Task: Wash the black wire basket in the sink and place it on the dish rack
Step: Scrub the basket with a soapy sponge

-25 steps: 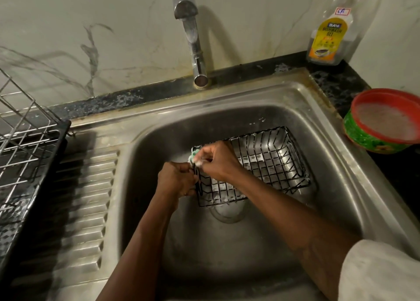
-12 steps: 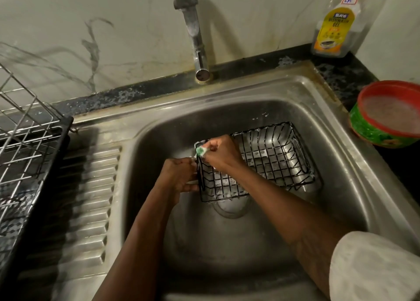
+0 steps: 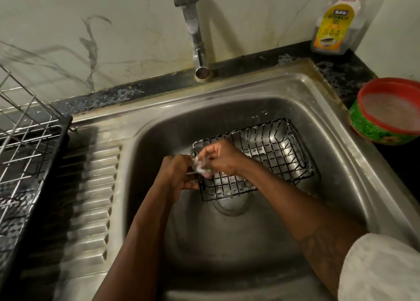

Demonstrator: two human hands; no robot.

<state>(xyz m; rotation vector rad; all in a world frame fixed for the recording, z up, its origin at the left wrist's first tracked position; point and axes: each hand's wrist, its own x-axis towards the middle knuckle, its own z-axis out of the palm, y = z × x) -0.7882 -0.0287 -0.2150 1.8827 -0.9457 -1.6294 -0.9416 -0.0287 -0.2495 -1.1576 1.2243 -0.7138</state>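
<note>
Scrubbing at the left end of the black wire basket (image 3: 272,155), set low in the sink (image 3: 227,244), right over the drain (image 3: 231,206) and well apart from the dish rack (image 3: 25,141) off to the left. Gripped the basket's end wires with the left hand (image 3: 179,175), fingers (image 3: 191,183) curled round them. Pinched a foamy scrub pad (image 3: 201,166) in the right hand (image 3: 218,157), fingers (image 3: 211,150) bunched tight on it, pad pressed to that same end wall. Looked like the soaping stage, with rinsing and racking not yet done. Called for a firm left grip, to stop a light frame skating on wet steel. Called for short strokes along each wire and into the crossings, the likely grime traps. Called, too, for turning the basket round to reach the far end and the underside, not just the nearest corner. Showed suds on the floor wires. Showed no stream from the tap (image 3: 195,39), so a full rinse wanted before any lift. Worth minding: soapy wire, slippery to carry over to the rack.
</note>
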